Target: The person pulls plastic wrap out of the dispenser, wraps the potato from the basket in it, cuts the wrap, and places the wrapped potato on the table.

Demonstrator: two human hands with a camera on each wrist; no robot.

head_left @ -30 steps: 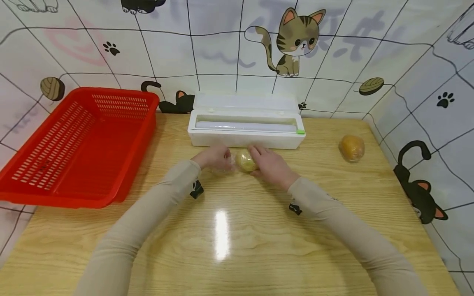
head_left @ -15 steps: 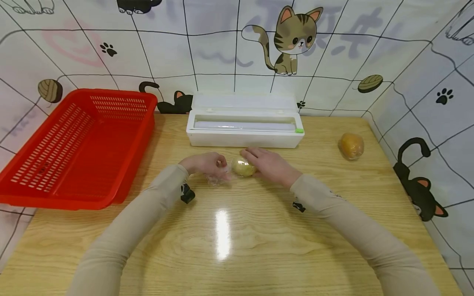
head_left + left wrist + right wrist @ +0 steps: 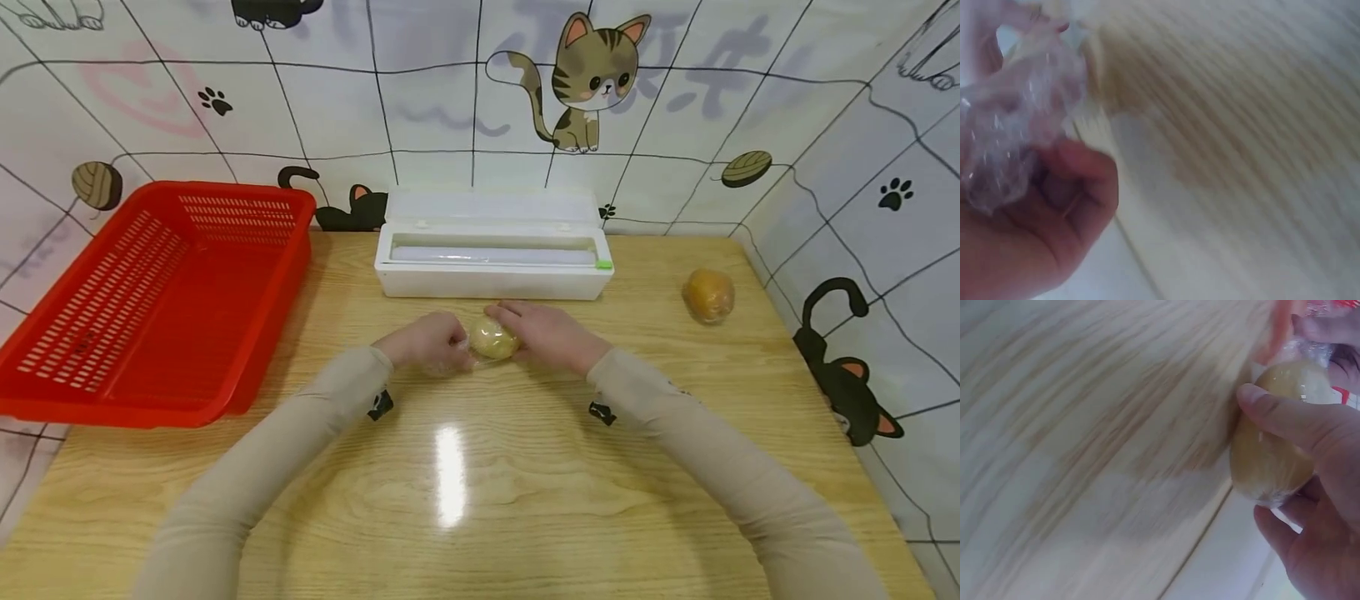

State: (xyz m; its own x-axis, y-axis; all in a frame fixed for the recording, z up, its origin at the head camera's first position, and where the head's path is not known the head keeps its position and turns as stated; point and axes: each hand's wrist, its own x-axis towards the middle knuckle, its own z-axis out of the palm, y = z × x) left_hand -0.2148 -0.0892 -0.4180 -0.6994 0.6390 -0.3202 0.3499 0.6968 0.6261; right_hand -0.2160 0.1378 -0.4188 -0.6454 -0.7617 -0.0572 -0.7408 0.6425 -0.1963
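Note:
In the head view, a pale yellow, roundish fruit in clear cling film lies on the table in front of the white box; its kind is unclear. My right hand holds it from the right, and the right wrist view shows thumb and fingers on either side of the fruit. On its left, my left hand grips the bunched loose end of the cling film. The left wrist view shows the fingers of that hand curled against the crumpled film.
A white cling film box stands open at the back, a roll inside. To the right lies an orange, film-wrapped round fruit. A red plastic basket sits at the left. Cat-printed sheeting lines the back and right of the wooden table.
The fruit and both hands have come slightly nearer the person. My left hand drew left with the film, then moved back right, close to the fruit. My right hand stays on the fruit.

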